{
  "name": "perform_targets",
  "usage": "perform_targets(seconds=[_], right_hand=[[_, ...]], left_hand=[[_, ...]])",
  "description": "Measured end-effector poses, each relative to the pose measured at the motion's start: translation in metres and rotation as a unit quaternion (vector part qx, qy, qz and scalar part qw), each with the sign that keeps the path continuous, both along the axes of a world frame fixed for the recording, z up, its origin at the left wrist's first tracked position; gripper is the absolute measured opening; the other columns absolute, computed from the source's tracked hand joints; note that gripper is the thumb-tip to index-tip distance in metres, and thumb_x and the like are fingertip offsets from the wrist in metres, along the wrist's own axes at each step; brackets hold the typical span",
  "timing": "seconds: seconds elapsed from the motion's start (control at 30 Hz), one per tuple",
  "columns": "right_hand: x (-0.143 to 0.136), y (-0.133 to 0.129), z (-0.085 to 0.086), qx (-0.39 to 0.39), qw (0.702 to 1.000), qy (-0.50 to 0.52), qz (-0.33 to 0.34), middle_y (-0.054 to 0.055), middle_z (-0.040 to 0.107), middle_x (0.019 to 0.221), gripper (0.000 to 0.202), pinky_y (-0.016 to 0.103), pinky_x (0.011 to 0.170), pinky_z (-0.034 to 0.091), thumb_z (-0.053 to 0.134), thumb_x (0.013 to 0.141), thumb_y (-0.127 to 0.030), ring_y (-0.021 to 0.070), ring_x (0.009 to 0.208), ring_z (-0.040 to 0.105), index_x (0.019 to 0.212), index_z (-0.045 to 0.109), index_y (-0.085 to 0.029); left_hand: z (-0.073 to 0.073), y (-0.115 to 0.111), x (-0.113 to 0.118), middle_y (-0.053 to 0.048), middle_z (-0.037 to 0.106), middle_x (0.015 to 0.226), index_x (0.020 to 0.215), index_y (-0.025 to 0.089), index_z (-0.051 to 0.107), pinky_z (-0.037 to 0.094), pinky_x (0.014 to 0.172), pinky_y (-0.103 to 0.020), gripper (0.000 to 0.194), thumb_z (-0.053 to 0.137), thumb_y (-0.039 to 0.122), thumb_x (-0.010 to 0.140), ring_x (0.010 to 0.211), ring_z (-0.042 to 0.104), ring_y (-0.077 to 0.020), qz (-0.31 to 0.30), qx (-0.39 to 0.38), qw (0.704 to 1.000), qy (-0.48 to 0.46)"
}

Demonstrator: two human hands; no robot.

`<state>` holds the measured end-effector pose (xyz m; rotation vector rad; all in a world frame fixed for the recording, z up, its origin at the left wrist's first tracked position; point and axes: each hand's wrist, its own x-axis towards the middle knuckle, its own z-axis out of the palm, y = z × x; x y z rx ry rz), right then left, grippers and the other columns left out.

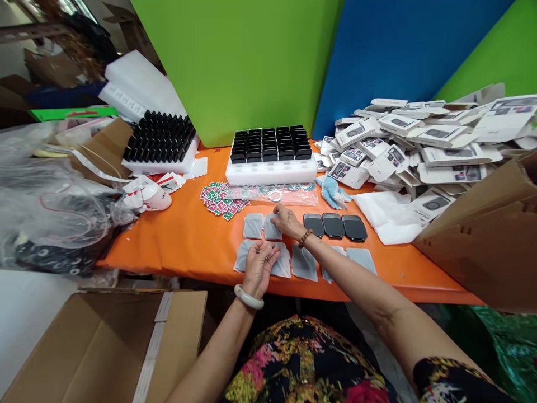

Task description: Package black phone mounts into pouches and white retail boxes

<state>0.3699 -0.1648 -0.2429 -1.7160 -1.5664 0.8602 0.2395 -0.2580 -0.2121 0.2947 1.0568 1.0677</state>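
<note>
My right hand (288,223), with a beaded bracelet, reaches over the orange table. Its fingers are pinched at the upper edge of a grey square sleeve (272,229). My left hand (260,266) is turned partly palm up, fingers loosely bent and apart, above the front row of grey sleeves; I see nothing in it. Another grey sleeve (253,226) lies just left of the pinched one. In the front row are more sleeves, such as one (304,263) right of my left hand. Three black rounded-square pads (333,225) sit side by side right of my right hand.
A white foam tray (272,173) of upright black pads stands at the back, with another tray (161,165) at left. Coloured stickers (222,201) and a blue cloth (333,191) lie nearby. White boxes (377,145) pile up at right. Cardboard boxes flank the table.
</note>
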Motion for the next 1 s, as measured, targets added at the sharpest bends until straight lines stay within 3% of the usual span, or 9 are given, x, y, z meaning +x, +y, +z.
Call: perform_targets(seconds=[0.13,0.27,0.43,0.53,0.63,0.83,1.0], right_hand=[[0.002,-0.013,0.006,0.040,0.998,-0.052,-0.002,0.016,0.055,0.106,0.021,0.039,0.088,0.041,0.058,0.078,-0.017,0.0263,0.097,0.052,0.099,0.057,-0.013],[0.031,-0.045,0.017,0.166,0.983,-0.068,-0.027,0.014,0.057,0.108,0.022,0.036,0.089,0.043,0.051,0.087,-0.024,0.0244,0.100,0.053,0.107,0.056,-0.014],[0.119,-0.108,0.020,0.229,0.950,-0.060,-0.202,0.007,0.062,0.088,0.017,0.033,0.079,0.045,0.046,0.090,-0.028,0.0202,0.084,0.057,0.089,0.060,-0.018],[0.178,-0.136,0.010,0.202,0.922,-0.121,-0.308,0.009,0.060,0.084,0.018,0.035,0.074,0.045,0.045,0.088,-0.028,0.0213,0.078,0.055,0.083,0.060,-0.017],[0.214,-0.146,-0.004,0.135,0.917,-0.177,-0.330,0.011,0.058,0.088,0.015,0.037,0.074,0.043,0.052,0.081,-0.026,0.0217,0.074,0.052,0.086,0.061,-0.015],[0.222,-0.142,-0.015,0.095,0.915,-0.203,-0.335,0.010,0.054,0.081,0.015,0.034,0.068,0.040,0.045,0.082,-0.021,0.0225,0.075,0.049,0.072,0.057,-0.019],[0.203,-0.161,0.005,0.142,0.919,-0.162,-0.331,0.007,0.053,0.079,0.017,0.033,0.068,0.041,0.046,0.084,-0.021,0.0197,0.071,0.049,0.069,0.052,-0.020]], left_hand=[[0.009,-0.002,0.006,-0.005,0.068,0.082,0.094,0.017,0.046,0.053,0.087,-0.032,0.029,0.065,0.005,0.077,0.077,0.070,-0.0155,-0.014,-0.001,1.000,0.012],[0.017,-0.002,0.015,-0.008,0.070,0.084,0.095,0.016,0.047,0.055,0.082,-0.028,0.021,0.056,0.002,0.083,0.078,0.071,-0.0154,-0.036,-0.004,0.999,0.030],[0.021,-0.002,0.034,-0.009,0.070,0.087,0.094,0.014,0.051,0.057,0.077,-0.026,0.016,0.053,0.001,0.084,0.080,0.071,-0.0158,-0.083,-0.001,0.996,0.037],[0.023,-0.007,0.053,-0.011,0.071,0.088,0.093,0.013,0.053,0.057,0.076,-0.026,0.015,0.055,0.002,0.083,0.080,0.071,-0.0164,-0.121,0.004,0.992,0.032],[0.026,-0.014,0.073,-0.011,0.071,0.088,0.091,0.012,0.055,0.057,0.077,-0.026,0.012,0.058,0.004,0.082,0.080,0.071,-0.0168,-0.164,0.014,0.986,0.018],[0.029,-0.024,0.096,-0.008,0.071,0.088,0.088,0.014,0.057,0.055,0.078,-0.027,0.017,0.069,0.011,0.076,0.079,0.070,-0.0162,-0.210,0.021,0.977,0.017],[0.025,-0.025,0.109,-0.009,0.070,0.093,0.088,0.015,0.059,0.053,0.081,-0.028,0.026,0.078,0.023,0.071,0.084,0.069,-0.0167,-0.262,0.031,0.964,0.025]])
